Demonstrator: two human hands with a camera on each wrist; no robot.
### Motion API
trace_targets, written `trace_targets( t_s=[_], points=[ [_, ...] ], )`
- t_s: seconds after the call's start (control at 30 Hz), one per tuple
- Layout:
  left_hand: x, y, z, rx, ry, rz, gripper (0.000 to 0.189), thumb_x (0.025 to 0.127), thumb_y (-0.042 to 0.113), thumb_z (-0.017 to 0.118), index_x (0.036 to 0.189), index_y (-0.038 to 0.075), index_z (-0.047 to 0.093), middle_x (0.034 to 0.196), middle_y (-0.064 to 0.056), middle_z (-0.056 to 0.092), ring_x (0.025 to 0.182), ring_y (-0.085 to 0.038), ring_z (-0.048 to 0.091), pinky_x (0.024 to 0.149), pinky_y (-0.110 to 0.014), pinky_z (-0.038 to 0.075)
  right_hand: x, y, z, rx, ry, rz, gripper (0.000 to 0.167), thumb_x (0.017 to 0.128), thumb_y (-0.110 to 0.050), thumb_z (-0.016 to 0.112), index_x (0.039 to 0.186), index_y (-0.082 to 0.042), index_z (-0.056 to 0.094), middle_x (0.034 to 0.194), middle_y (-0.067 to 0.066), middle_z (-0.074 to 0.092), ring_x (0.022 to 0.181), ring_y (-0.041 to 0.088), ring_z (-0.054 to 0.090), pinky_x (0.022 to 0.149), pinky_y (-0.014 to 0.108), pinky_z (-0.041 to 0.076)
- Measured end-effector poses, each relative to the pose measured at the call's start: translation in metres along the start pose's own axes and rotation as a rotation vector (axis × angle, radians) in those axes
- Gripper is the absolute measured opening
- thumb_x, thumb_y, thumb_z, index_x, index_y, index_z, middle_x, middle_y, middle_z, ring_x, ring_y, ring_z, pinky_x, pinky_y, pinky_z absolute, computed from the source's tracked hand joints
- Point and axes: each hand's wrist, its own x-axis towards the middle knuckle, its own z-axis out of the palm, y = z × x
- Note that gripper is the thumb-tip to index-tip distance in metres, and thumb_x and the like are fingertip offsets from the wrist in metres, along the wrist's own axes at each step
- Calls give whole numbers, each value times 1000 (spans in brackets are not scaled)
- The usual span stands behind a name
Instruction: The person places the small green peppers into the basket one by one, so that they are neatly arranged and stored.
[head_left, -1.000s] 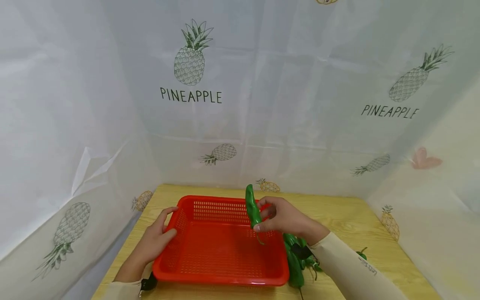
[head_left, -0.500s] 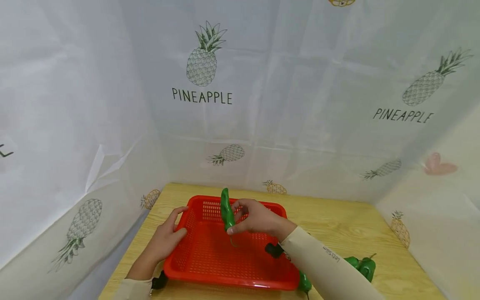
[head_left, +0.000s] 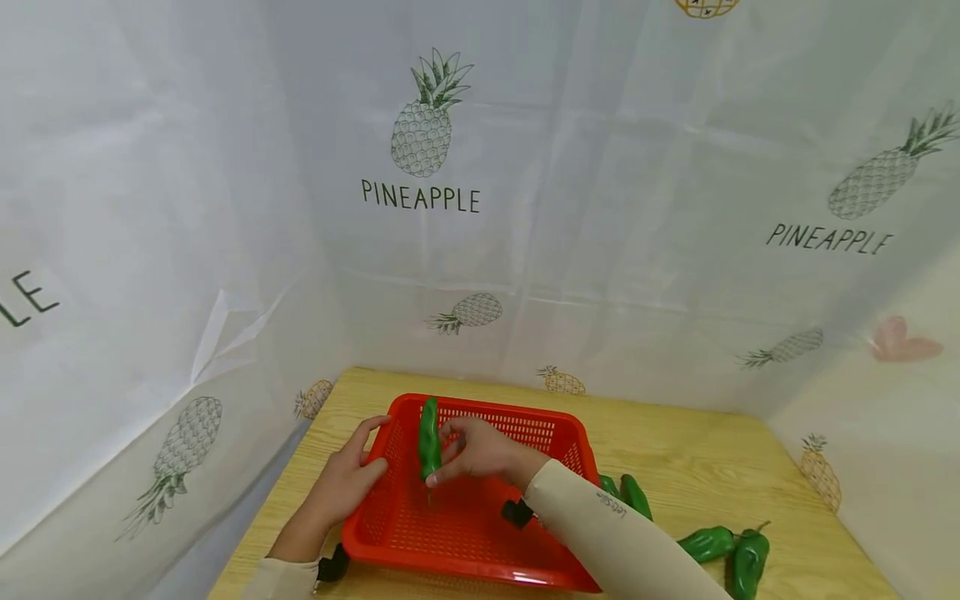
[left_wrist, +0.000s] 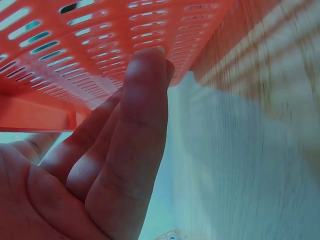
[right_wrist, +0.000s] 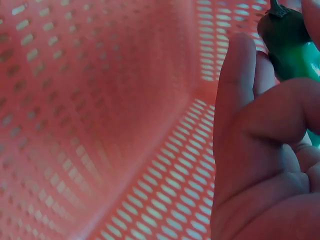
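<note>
A green pepper (head_left: 430,440) is held upright, stem down, over the left part of the red plastic basket (head_left: 480,575). My right hand (head_left: 476,450) pinches it near the stem end between thumb and fingers. In the right wrist view the pepper (right_wrist: 287,37) shows at the upper right beside the fingers, with the slotted basket walls around. My left hand (head_left: 345,483) holds the basket's left rim. The left wrist view has its fingers (left_wrist: 135,110) against the slotted outer wall, under the rim.
Several green peppers (head_left: 748,560) lie on the wooden table (head_left: 675,442) right of the basket, some partly behind the right sleeve (head_left: 600,525). A white pineapple-print sheet (head_left: 600,208) rises behind the table and along both sides.
My right hand has carried the pepper leftward across the basket and slightly lower. The left hand stays on the rim. The head view has shifted a little, so the scene sits further right.
</note>
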Motion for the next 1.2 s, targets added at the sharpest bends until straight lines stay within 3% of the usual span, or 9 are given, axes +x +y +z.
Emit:
trace_targets(
  t_s=[0.23,0.57,0.87,1.2],
  points=[
    [1,-3,-1,-39,-20,-14,60,103,10,53,159,29,39,100,-17,75,71,-29,75,60,-42,64,9,4,20,-27,-21,44,44,78,-10,94,112,-9,66,87,4,78,83,20,73,78,35,56],
    [1,-2,-1,-13,-2,-12,63,100,9,54,157,30,41,81,-12,71,65,-28,72,56,-40,62,23,10,35,-59,-71,55,34,81,-13,93,105,-12,69,85,3,78,82,17,73,79,31,55],
    [1,-3,2,10,7,-17,64,98,9,55,157,32,42,70,-10,64,58,-25,67,53,-40,61,28,17,42,-53,-51,78,36,80,-11,94,103,-8,66,81,6,77,76,18,71,71,29,54],
    [1,-1,1,-8,1,-11,65,99,9,53,158,30,40,78,-14,68,60,-27,70,52,-41,62,28,23,45,-30,-26,73,36,80,-11,93,104,-7,67,80,7,77,75,17,70,69,28,52]
  ],
)
